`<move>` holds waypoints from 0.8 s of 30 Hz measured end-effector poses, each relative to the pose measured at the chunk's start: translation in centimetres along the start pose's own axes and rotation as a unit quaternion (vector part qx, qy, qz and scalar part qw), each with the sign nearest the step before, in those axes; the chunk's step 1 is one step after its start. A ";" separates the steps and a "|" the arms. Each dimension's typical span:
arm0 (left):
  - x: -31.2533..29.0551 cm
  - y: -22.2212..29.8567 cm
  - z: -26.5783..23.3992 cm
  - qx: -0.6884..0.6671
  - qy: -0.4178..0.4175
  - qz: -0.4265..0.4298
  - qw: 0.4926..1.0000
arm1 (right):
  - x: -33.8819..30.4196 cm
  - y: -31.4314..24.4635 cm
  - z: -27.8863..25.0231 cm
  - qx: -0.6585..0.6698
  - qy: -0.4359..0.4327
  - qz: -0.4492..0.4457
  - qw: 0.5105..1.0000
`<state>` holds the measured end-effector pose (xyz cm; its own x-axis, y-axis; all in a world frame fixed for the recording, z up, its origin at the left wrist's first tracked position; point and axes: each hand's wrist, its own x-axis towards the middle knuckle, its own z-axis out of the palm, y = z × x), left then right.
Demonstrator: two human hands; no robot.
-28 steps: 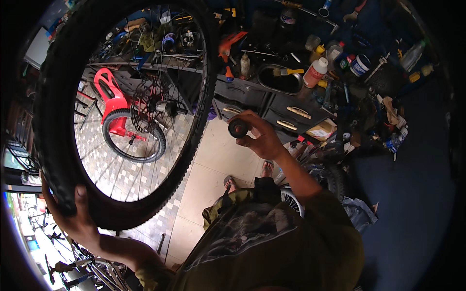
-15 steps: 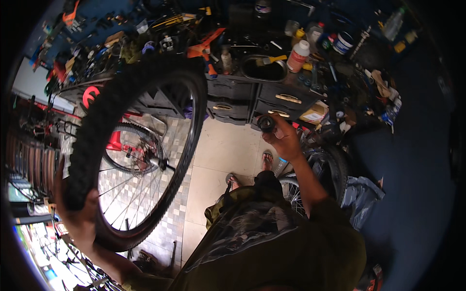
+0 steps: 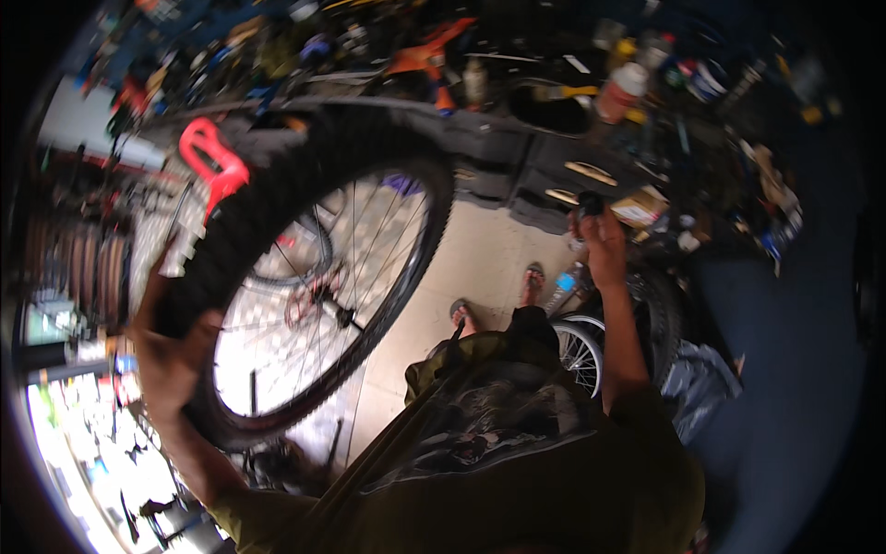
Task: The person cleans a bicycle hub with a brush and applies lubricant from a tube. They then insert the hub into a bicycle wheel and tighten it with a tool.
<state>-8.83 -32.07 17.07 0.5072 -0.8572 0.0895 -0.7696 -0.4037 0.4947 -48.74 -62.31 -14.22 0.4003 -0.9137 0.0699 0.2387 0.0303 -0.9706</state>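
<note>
A bicycle wheel (image 3: 242, 217) with a black knobby tyre hangs tilted on the left. My left hand (image 3: 175, 355) is closed around the tyre at its lower left side. The spokes and the hub (image 3: 334, 312) with its brake disc show inside the rim. Over the floor to the right, my right hand (image 3: 602, 242) is raised, its fingers closed on a small black round part (image 3: 589, 203). That part is blurred, so its exact kind does not show.
Beyond the wheel runs a crowded workbench with dark drawers (image 3: 475, 148), a black basin (image 3: 552, 113) and bottles (image 3: 621, 88). A red bicycle frame (image 3: 214, 166) stands behind the tyre. Spare wheels (image 3: 580, 355), a plastic bottle (image 3: 563, 288) and a grey bag (image 3: 706, 379) lie right of my feet.
The wheel in my left hand has shifted right and tilted more. My right hand has moved right and slightly up with the black part. The whole view has swung, blurring the bench.
</note>
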 end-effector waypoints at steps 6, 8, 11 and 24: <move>-10.0 -4.9 -23.4 0.199 0.222 -0.071 0.952 | 3.7 13.5 5.0 0.189 0.092 0.220 0.952; -14.3 -6.9 -27.5 0.202 0.324 -0.110 0.918 | 3.9 15.8 9.3 0.279 0.059 0.258 0.923; -19.5 -8.5 -27.6 0.166 0.422 -0.127 0.882 | 4.5 15.8 16.4 0.401 -0.010 0.280 0.872; -23.3 -6.4 -18.2 -0.021 0.536 -0.078 0.840 | 6.4 7.7 19.3 0.544 -0.111 0.253 0.792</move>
<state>-8.67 -3.71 27.57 0.6756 -0.0041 0.7373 -0.6585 -0.4533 0.6008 -27.27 -60.15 -16.78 0.8051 -0.5828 -0.1099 0.5709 0.8118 -0.1226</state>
